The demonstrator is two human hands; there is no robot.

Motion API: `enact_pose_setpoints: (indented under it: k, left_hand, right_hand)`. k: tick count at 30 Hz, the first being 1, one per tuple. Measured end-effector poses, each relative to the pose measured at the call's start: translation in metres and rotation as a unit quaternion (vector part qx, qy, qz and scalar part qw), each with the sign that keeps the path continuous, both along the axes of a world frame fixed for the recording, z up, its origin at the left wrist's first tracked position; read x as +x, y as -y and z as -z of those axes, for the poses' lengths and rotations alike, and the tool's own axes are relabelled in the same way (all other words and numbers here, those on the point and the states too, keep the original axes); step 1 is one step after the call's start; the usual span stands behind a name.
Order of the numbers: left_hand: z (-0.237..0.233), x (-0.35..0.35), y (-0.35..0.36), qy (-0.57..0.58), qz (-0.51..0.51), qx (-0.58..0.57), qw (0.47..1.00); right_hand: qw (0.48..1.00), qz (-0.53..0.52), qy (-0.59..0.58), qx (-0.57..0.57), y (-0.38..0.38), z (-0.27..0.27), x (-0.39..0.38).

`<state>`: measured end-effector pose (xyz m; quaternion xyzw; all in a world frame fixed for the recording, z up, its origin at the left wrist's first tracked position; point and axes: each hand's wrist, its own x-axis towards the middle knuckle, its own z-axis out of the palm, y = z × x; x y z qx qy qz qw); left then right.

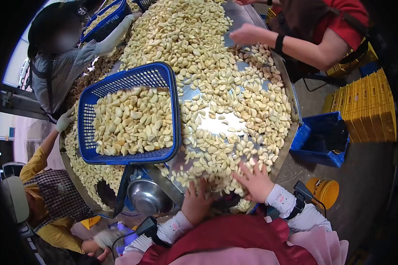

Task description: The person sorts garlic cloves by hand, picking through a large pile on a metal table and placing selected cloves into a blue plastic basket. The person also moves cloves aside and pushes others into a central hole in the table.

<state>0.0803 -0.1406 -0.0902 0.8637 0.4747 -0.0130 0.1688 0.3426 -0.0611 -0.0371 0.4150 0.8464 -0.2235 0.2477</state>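
Note:
Peeled garlic cloves are spread over the metal table in front of me, heaped higher at the far end. My right hand lies with spread fingers on the cloves near the table's front edge. To its left, my left hand rests at the same edge with its fingers stretched out, touching the nearest cloves. Neither hand grips anything. Between them is a dark opening at the edge, partly hidden. A blue plastic basket full of garlic cloves stands on the table beyond my left hand.
A steel bowl sits left of my left hand. Co-workers stand left and at the far right, their hands around the table. On the right floor are a blue crate, stacked yellow baskets and a yellow bucket.

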Motion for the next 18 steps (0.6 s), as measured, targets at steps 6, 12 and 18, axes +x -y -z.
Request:
enact_pose_setpoints:
  k: [6,12,18]
  left_hand:
    - [-0.016,0.029,-0.148,0.093,-0.132,0.019,0.987]
    - [-0.012,0.044,-0.101,0.042,-0.098,0.081,0.991]
    - [-0.005,0.044,-0.17,0.079,-0.222,0.017,0.972]
  right_hand:
    - [0.904,0.232,-0.285,0.218,-0.121,0.029,-0.076]
    - [0.868,0.311,-0.332,0.197,-0.173,0.069,-0.092]
    - [0.84,0.303,-0.369,0.256,-0.213,0.081,-0.133]
